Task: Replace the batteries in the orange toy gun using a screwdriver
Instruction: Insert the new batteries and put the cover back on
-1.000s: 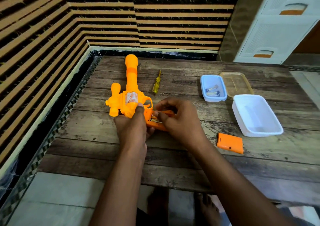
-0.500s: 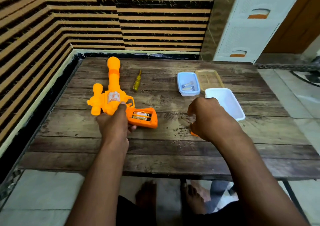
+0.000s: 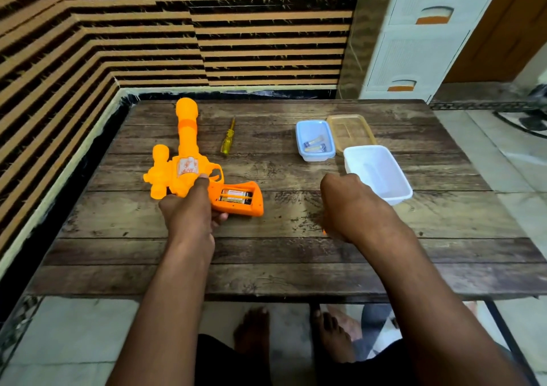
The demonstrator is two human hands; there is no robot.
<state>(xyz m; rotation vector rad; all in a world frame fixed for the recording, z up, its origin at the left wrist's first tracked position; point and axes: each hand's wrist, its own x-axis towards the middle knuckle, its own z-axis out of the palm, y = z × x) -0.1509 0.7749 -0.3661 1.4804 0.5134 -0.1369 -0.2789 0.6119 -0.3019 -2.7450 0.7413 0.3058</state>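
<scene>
Now left hand (image 3: 189, 211) fingers gripping orange toy gun (image 3: 189, 160), batteries (image 3: 236, 195) exposed

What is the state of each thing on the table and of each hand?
Toy gun: lying flat, battery compartment open.
Batteries: two seated in the grip.
Screwdriver: lying unused beyond the gun.
Blue tub: uncovered, two batteries inside.
White tub: uncovered, seems empty.
Lid: off, behind the tubs.
Left hand: holds the gun.
Right hand: curled over a small orange part, mostly hidden.
</scene>
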